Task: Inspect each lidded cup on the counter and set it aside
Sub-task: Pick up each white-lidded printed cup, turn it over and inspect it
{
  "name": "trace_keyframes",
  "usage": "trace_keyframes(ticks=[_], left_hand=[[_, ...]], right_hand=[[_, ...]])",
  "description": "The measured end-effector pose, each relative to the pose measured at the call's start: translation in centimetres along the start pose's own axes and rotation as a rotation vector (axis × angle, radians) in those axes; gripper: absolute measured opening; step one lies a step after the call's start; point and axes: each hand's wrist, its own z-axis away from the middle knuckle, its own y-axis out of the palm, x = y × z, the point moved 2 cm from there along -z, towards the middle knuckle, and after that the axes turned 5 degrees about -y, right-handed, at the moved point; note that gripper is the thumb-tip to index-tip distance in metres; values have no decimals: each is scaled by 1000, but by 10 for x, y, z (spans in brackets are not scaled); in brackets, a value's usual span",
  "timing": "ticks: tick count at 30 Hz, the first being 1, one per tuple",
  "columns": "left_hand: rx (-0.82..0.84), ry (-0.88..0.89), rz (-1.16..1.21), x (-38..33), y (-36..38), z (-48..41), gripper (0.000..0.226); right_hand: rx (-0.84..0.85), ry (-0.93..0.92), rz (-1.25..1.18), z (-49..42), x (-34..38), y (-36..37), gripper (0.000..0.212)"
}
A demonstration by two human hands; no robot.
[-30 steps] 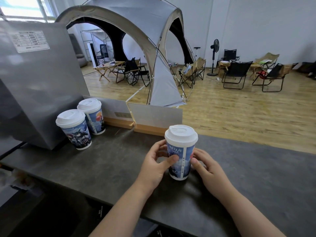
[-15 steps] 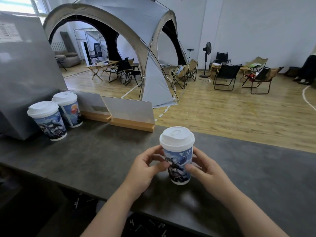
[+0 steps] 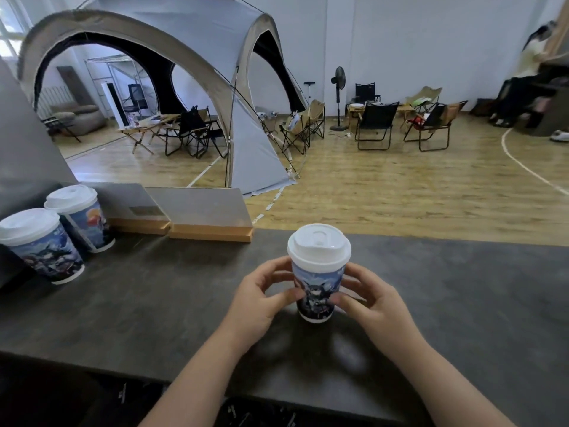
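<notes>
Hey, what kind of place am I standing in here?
Likely an indoor camping-themed cafe or showroom: a dome tent, folding camp chairs on a wood floor, and lidded cups on a counter.

Only two arms and two hands of the person showed. The left forearm (image 3: pixel 197 374) was bare along all of its visible length, from the bottom edge of the view up to the wrist, and the right forearm (image 3: pixel 437 374) was bare likewise. The left hand (image 3: pixel 255 303) and the right hand (image 3: pixel 375 306) were uncovered as well, with slender fingers (image 3: pixel 272 266) and smooth, rounded knuckles. The wide lens made both forearms look broad near the bottom edge and narrower toward the wrists. The thumbnails were too blurred to tell their length or finish.
</notes>
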Motion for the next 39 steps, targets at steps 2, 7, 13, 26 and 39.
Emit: trace_keyframes(ticks=[2, 7, 13, 26, 39], left_hand=[[18, 8, 0, -4, 13, 3, 52], [50, 31, -10, -14, 65, 11, 51], [61, 57, -5, -28, 166, 28, 48], [7, 90, 83, -33, 410, 61, 53], [-38, 65, 136, -50, 477, 4, 48]], right_hand=[[-16, -10, 9, 5, 1, -9, 50], [-73, -32, 25, 29, 9, -52, 49], [-102, -63, 61, 72, 24, -144, 48], [-201, -47, 54, 159, 20, -362, 52], [-336, -51, -39, 115, 0, -395, 61]])
